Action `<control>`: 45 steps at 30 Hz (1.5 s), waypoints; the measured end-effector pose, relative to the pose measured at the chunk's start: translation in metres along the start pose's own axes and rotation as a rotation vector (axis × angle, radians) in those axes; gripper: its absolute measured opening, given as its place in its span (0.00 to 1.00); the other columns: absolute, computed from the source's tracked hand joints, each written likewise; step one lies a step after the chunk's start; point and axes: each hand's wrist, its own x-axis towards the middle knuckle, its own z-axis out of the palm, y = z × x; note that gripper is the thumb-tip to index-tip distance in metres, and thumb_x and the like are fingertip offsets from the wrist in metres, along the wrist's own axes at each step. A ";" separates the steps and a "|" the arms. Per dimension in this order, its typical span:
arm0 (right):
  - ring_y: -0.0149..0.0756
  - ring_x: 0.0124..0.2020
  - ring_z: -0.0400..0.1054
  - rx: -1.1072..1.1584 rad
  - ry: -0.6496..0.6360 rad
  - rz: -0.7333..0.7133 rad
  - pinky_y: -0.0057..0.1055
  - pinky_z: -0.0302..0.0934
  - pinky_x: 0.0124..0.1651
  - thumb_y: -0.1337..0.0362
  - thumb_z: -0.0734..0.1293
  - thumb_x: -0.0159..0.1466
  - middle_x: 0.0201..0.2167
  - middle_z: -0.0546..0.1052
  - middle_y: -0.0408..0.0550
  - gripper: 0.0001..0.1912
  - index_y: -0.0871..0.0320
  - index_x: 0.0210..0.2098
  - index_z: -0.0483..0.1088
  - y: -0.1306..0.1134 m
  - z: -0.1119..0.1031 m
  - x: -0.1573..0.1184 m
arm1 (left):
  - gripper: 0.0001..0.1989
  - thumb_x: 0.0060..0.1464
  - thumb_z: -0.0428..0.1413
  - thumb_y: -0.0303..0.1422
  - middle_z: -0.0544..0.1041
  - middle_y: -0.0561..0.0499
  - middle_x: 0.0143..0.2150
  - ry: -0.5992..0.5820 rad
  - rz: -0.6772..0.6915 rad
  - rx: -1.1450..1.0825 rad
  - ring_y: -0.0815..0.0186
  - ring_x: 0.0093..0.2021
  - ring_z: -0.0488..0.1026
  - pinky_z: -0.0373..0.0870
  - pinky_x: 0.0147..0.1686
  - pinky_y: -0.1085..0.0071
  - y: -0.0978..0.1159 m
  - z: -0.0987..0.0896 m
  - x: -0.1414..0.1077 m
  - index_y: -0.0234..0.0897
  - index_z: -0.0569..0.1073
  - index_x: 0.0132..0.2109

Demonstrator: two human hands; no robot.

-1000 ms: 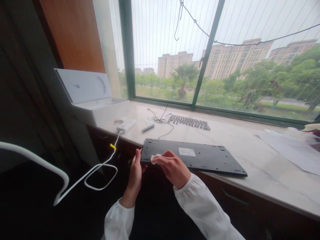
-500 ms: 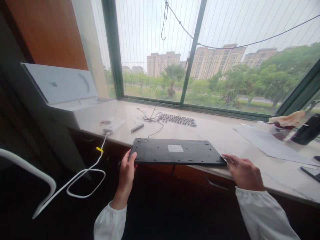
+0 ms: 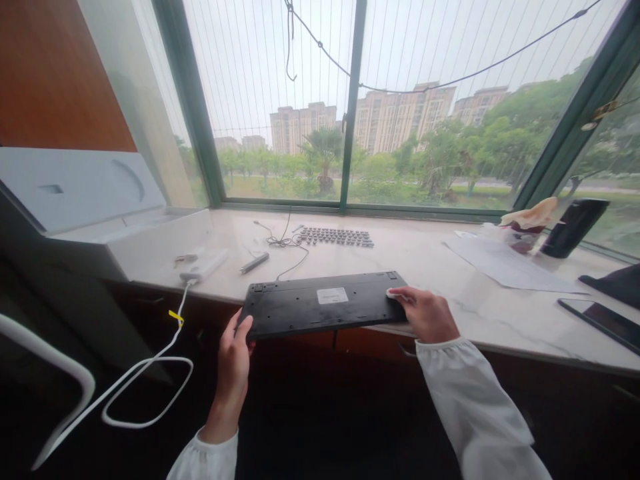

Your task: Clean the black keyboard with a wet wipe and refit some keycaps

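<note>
A black keyboard (image 3: 290, 313) is held bottom side up over the front edge of the counter, with a white label (image 3: 333, 295) on its underside. My left hand (image 3: 233, 357) grips its left end, thumb on top. My right hand (image 3: 433, 315) is closed on a small white wad, perhaps tissue or cloth (image 3: 391, 293), and presses it against the underside near the right end. A thin cable (image 3: 295, 265) runs from behind the keyboard to a loose tangle. Loose keycaps (image 3: 337, 237) lie in rows beyond it.
On the left stand an open white box (image 3: 165, 247) and a white power strip (image 3: 203, 267) with a hanging white cord. A grey stick-shaped tool (image 3: 255, 263) lies nearby. Rightward are paper sheets (image 3: 500, 263), a black cylinder (image 3: 575, 228) and a phone (image 3: 603, 323). A window is behind.
My right hand has moved from the keyboard's right end edge inward onto its underside with the white wad. The keyboard now tilts slightly, right end higher. The view has turned right.
</note>
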 end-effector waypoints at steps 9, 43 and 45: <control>0.39 0.39 0.74 -0.108 -0.162 -0.020 0.30 0.65 0.44 0.69 0.65 0.61 0.34 0.81 0.51 0.14 0.53 0.42 0.80 -0.080 0.034 0.028 | 0.26 0.50 0.58 0.44 0.76 0.49 0.51 0.035 0.041 0.005 0.63 0.43 0.72 0.63 0.31 0.74 -0.002 0.001 0.000 0.42 0.73 0.56; 0.30 0.32 0.71 0.366 0.395 -0.366 0.24 0.67 0.40 0.70 0.65 0.65 0.39 0.81 0.44 0.14 0.55 0.48 0.77 -0.140 0.080 -0.097 | 0.25 0.52 0.57 0.46 0.74 0.51 0.35 -0.239 0.019 0.045 0.73 0.24 0.65 0.58 0.21 0.78 0.004 -0.017 0.008 0.40 0.72 0.54; 0.31 0.34 0.71 0.463 0.335 -0.466 0.25 0.68 0.42 0.72 0.64 0.65 0.43 0.80 0.42 0.15 0.55 0.49 0.76 -0.175 0.097 -0.100 | 0.26 0.52 0.57 0.48 0.74 0.51 0.32 -0.269 0.023 0.053 0.71 0.24 0.66 0.60 0.22 0.76 0.007 -0.021 0.010 0.37 0.73 0.53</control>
